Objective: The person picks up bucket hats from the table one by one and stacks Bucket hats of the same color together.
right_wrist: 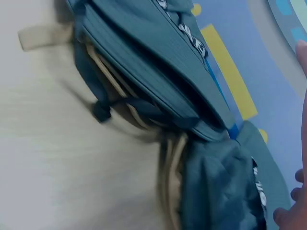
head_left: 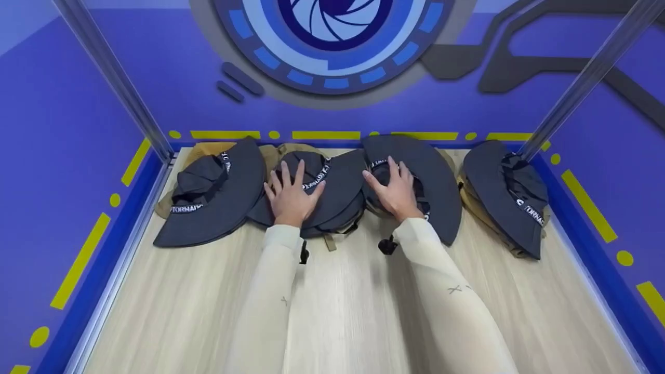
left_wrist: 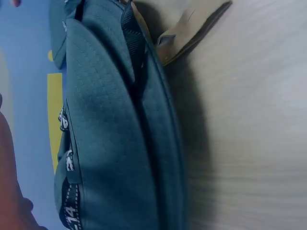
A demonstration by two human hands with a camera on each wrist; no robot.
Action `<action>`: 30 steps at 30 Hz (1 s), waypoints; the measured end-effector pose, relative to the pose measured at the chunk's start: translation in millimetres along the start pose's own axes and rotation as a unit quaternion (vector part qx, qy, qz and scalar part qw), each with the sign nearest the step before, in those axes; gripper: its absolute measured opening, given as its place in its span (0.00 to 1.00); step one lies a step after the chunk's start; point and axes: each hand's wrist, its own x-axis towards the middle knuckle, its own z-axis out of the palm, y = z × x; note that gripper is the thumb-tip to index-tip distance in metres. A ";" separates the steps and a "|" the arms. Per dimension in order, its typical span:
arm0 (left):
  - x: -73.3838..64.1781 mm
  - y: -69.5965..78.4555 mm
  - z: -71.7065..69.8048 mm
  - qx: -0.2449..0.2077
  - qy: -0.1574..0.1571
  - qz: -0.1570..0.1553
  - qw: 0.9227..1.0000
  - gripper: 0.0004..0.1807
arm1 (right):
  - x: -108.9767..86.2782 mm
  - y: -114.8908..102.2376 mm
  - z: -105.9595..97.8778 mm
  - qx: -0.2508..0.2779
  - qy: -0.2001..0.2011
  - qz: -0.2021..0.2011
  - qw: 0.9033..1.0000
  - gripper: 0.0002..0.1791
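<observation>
Four dark brimmed hats lie in a row on the pale wooden counter (head_left: 332,301), all lower than the round emblem (head_left: 335,31) on the purple wall (head_left: 166,67). The left hand (head_left: 293,200) is below the emblem and a little to its left, over the middle-left hat (head_left: 343,195); the right hand (head_left: 397,192) is below the emblem and to its right, over the middle-right hat (head_left: 439,192). The hands are apart from each other, fingers spread and grasping nothing; whether the fingertips touch the cloth, I cannot tell. Well to the emblem's left lies the far-left hat (head_left: 239,192), and well to its right the far-right hat (head_left: 483,171), each with white lettering and tan cloth showing beneath. Almost straight below the emblem, a tan strap (head_left: 330,242) extends from under the middle-left hat. Both arms wear pale sleeves (head_left: 260,306)
</observation>
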 end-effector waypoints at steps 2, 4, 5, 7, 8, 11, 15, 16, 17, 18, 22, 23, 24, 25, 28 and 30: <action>-3.1 -3.9 1.1 -0.018 0.004 -0.014 1.000 0.49 | -3.0 0.4 4.0 0.018 -0.001 0.000 1.000 0.60; -6.5 -7.7 1.3 -0.036 0.013 -0.034 0.999 0.48 | -5.7 1.4 6.9 0.030 -0.005 0.000 1.000 0.57; -8.3 -9.6 0.9 -0.046 0.020 -0.043 0.998 0.48 | -6.9 2.0 8.1 0.036 -0.006 0.000 0.999 0.55; -12.2 -13.8 -0.9 -0.065 0.039 -0.060 0.995 0.45 | -9.5 3.2 10.5 0.045 -0.006 0.000 0.999 0.51; -14.6 -16.0 -2.3 -0.077 0.049 -0.069 0.993 0.44 | -10.6 3.8 12.1 0.050 -0.005 0.000 0.999 0.48; -22.6 -22.9 -6.7 -0.120 0.082 -0.096 0.985 0.38 | -14.3 4.2 18.7 0.079 0.003 0.002 0.997 0.41; -37.9 -30.8 -7.6 -0.171 0.118 -0.141 0.968 0.33 | -20.5 1.6 30.9 0.121 0.026 0.010 0.992 0.32; -41.9 -32.0 -6.6 -0.180 0.124 -0.151 0.964 0.32 | -22.4 0.3 33.4 0.130 0.034 0.013 0.991 0.31; -45.9 -33.2 -4.9 -0.185 0.131 -0.159 0.961 0.32 | -23.9 -0.7 36.0 0.138 0.043 0.017 0.989 0.29; -49.6 -34.2 -3.0 -0.192 0.135 -0.167 0.958 0.32 | -25.5 -1.5 38.3 0.146 0.051 0.022 0.988 0.27; -61.3 -38.1 4.0 -0.228 0.143 -0.196 0.943 0.34 | -31.3 -4.7 44.8 0.174 0.062 0.059 0.981 0.24; -63.4 -39.2 5.2 -0.242 0.145 -0.204 0.937 0.35 | -32.5 -5.4 46.2 0.182 0.061 0.070 0.979 0.24; -65.1 -40.4 6.1 -0.260 0.147 -0.212 0.930 0.35 | -33.5 -6.1 47.6 0.186 0.060 0.079 0.977 0.24; -66.6 -41.5 6.3 -0.282 0.151 -0.219 0.922 0.36 | -34.2 -6.7 49.0 0.188 0.058 0.088 0.976 0.24; -69.6 -45.5 5.8 -0.356 0.162 -0.234 0.890 0.38 | -35.3 -9.0 53.2 0.199 0.048 0.111 0.973 0.24; -70.7 -48.1 5.2 -0.400 0.164 -0.245 0.868 0.39 | -34.9 -10.3 55.7 0.221 0.040 0.125 0.966 0.23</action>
